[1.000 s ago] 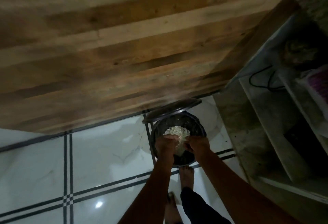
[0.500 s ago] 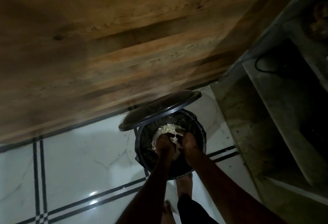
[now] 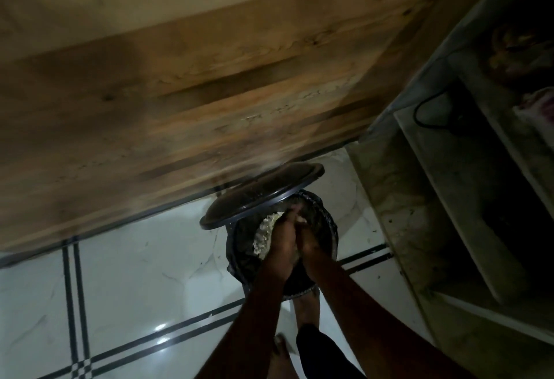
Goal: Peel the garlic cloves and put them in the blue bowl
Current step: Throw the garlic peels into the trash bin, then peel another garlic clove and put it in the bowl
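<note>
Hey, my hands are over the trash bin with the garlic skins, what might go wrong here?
Both hands, left hand and right hand, press together above the open bin, so skins may miss it and land on the white floor. The raised lid might drop onto them.

Two hands are seen, the left hand and the right hand. One black bin, one raised lid, one pale heap of peelings and two bare feet are counted.
</note>
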Demonstrator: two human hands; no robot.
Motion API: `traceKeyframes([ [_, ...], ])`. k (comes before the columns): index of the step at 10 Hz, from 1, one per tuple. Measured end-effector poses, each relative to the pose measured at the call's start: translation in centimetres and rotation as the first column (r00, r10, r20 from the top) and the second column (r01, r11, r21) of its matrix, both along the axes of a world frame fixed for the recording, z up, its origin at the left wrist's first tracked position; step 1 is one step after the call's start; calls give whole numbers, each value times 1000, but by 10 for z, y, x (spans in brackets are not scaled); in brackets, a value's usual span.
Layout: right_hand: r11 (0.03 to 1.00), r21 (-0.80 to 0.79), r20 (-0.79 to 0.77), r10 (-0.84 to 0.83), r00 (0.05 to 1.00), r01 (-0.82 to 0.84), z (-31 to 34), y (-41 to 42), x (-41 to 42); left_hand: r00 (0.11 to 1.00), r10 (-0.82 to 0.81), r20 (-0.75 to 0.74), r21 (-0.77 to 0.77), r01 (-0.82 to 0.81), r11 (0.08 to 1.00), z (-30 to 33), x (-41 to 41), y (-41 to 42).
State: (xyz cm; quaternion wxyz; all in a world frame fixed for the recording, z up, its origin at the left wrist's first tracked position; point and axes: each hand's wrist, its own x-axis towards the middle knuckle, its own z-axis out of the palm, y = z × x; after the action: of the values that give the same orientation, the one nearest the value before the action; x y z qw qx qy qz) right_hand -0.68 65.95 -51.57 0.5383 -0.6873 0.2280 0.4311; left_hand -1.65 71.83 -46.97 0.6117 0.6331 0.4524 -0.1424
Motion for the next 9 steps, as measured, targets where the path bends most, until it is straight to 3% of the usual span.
traceKeyframes([
  [1, 999, -33, -115, 8, 993, -12, 33, -12, 2, 996, 25, 89, -28, -23, 999, 38, -1, -3],
  [2, 969, -247, 31, 8, 1000, 0, 97, -19, 25, 984, -118, 132, 193, 91, 977, 70, -27, -8],
  [3, 963, -250, 219, -42, 975, 98, 164, -32, 34, 979, -158, 129, 300, 113, 947, 136, -42, -10],
  [5, 991, -94, 456, -45, 889, 98, 336, -77, -6, 888, -157, 432, 255, 47, 966, 311, -52, -35],
  [6, 984, -122, 612, -28, 791, 129, 418, -112, -48, 819, -214, 533, 242, 94, 966, 390, -73, -59],
  [9, 903, -109, 797, -171, 579, 416, 569, -264, -160, 620, -448, 644, 280, 353, 893, 510, -129, -168],
])
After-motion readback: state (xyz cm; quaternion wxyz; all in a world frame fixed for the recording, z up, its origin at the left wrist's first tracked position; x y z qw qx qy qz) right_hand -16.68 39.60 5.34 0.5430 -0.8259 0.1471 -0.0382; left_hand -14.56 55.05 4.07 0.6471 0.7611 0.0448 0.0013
